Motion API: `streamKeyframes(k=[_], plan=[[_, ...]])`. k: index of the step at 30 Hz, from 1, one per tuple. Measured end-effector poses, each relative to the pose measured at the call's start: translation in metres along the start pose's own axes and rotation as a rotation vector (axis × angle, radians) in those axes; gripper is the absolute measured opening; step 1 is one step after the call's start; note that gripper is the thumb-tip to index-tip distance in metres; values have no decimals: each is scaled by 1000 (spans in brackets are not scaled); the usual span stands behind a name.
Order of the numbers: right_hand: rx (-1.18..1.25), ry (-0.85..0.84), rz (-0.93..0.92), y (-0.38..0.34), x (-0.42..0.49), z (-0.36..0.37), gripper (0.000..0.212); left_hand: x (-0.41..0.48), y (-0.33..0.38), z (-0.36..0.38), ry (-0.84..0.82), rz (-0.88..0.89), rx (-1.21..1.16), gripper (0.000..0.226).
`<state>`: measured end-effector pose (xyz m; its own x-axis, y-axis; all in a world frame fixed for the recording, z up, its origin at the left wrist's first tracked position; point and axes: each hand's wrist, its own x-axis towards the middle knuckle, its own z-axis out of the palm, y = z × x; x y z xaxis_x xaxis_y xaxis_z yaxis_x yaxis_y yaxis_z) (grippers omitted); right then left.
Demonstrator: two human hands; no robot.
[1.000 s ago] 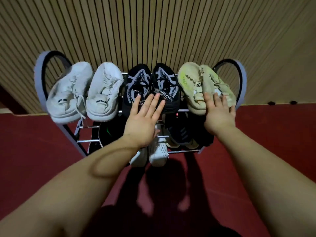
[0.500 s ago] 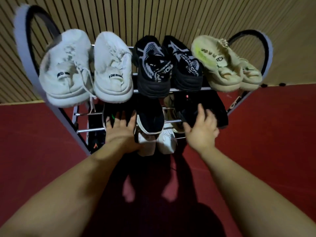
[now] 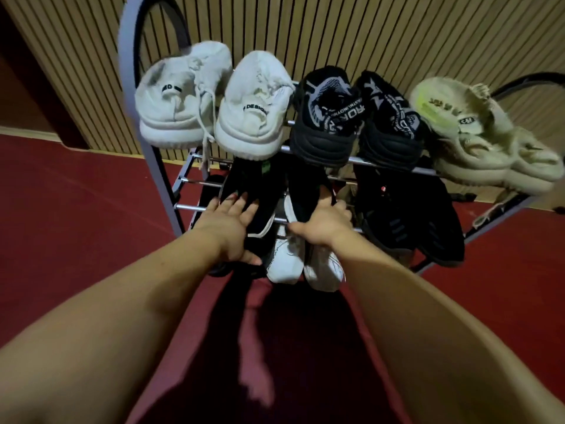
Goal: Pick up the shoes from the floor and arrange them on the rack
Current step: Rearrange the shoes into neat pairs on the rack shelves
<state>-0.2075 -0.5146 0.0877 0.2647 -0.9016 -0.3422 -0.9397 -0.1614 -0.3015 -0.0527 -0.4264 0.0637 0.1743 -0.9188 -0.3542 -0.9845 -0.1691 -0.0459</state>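
A metal shoe rack (image 3: 128, 71) stands against the slatted wall. Its top tier carries a white pair (image 3: 256, 105), a black patterned pair (image 3: 328, 117) and a beige pair (image 3: 477, 139). On the middle tier lie two black shoes with white soles and, to the right, another black pair (image 3: 406, 215). My left hand (image 3: 227, 228) rests with straight fingers on the left black shoe (image 3: 244, 179). My right hand (image 3: 324, 223) grips the heel of the black shoe beside it (image 3: 302, 191), fingertips hidden over its far side. White shoes (image 3: 286, 258) stick out from the bottom tier.
The rack stands on a red floor (image 3: 76, 224) in front of a wooden slatted wall (image 3: 367, 32). A dark doorway edge (image 3: 36, 87) is at the far left. My shadow falls on the floor between my arms.
Both hands dropped from the top-tier shoes to the middle tier and closed in on the two black white-soled shoes. The view moved nearer to the rack and shifted left.
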Motion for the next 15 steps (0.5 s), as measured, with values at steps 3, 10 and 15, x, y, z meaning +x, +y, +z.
streamKeyframes(k=[3, 10, 15], plan=[[-17, -8, -34, 23, -4, -31, 104, 0, 4, 0, 6, -39, -25, 113], [-145, -65, 25, 45, -10, -22, 109, 10, 18, -3, 8, -85, -51, 115], [-180, 73, 61, 23, 12, -7, 112, 8, 16, -1, 19, -61, -64, 115]])
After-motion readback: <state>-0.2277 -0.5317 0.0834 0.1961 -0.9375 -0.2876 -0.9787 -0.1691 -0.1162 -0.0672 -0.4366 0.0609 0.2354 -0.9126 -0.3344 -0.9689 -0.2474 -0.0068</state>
